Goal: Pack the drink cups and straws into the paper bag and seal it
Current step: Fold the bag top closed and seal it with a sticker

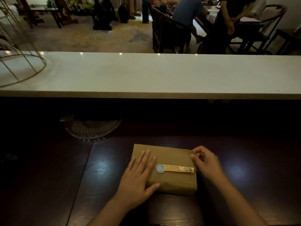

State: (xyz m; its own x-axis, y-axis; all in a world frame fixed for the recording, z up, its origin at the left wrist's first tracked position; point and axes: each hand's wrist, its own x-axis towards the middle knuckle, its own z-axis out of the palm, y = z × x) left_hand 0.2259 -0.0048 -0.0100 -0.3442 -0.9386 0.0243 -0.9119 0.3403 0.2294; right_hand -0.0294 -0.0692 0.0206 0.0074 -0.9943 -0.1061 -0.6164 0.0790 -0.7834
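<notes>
Left hand [138, 178] we've got flat, fingers spread, on the folded brown paper bag [169, 180] mid dark wooden desk [48, 176]; right hand [206, 160] pinches its far-right corner.

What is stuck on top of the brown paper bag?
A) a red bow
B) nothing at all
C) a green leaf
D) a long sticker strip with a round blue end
D: a long pale orange label strip with a round blue end lies across the top of the folded paper bag, between the left hand and the right hand.
</notes>
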